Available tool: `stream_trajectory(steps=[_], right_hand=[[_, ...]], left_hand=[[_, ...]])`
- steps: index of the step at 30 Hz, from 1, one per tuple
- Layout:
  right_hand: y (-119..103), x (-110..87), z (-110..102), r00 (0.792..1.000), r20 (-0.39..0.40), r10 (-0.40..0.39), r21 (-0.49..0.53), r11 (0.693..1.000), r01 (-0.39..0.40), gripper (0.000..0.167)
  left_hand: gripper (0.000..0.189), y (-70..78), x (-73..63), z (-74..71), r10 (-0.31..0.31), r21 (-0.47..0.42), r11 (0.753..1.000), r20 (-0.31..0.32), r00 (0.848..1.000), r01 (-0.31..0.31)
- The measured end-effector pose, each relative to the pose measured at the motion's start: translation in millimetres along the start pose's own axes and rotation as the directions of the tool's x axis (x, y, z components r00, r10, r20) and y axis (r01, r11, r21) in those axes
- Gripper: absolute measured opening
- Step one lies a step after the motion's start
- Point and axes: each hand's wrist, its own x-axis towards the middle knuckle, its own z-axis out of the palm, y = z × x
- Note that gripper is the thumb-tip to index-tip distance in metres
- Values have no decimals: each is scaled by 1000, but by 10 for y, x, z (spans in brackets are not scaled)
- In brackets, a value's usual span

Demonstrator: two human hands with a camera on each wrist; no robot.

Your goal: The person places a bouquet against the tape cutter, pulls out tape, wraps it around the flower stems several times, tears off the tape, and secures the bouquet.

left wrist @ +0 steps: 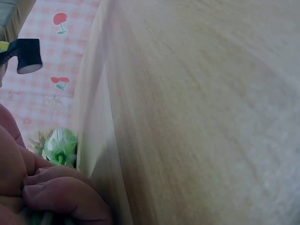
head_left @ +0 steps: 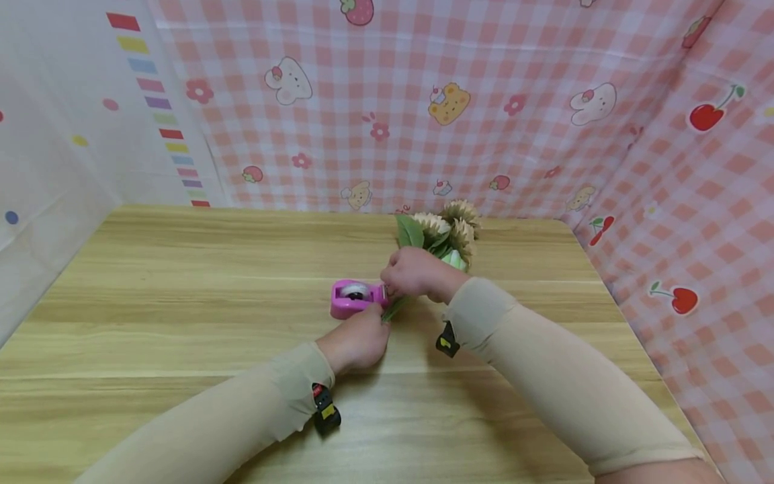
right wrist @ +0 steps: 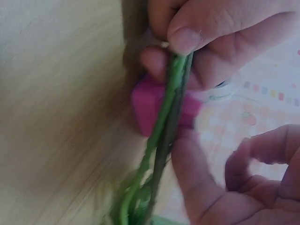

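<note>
Beside the pink tape dispenser (head_left: 346, 309), the left hand (head_left: 363, 339) pinches flower stems (right wrist: 172, 115); the right hand (head_left: 418, 274) bends close (can't tell its grip); tabletop (head_left: 199, 282) runs leftward to its edge

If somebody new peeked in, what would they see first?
Probably the bright pink tape dispenser, near the middle of the wooden table. Next, maybe the pale flowers beyond the right hand, their green stems pinched by the left hand, or the checked pink cloth behind.

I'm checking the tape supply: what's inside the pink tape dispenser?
A pale roll of tape with a dark centre sits inside the pink tape dispenser. The roll's lower part cannot be seen, covered by the dispenser's walls.
</note>
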Motion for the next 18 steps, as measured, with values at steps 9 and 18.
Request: stream_trajectory(steps=[9,18], right_hand=[[-12,-92,-3,999,-20,43,-100,994,-45,23],[58,-137,32,995,29,101,38,994,-102,30]], left_hand=[[29,34,31,22,10,-50,999,-33,999,-12],[34,111,44,119,-62,-229,972,-60,996,47]])
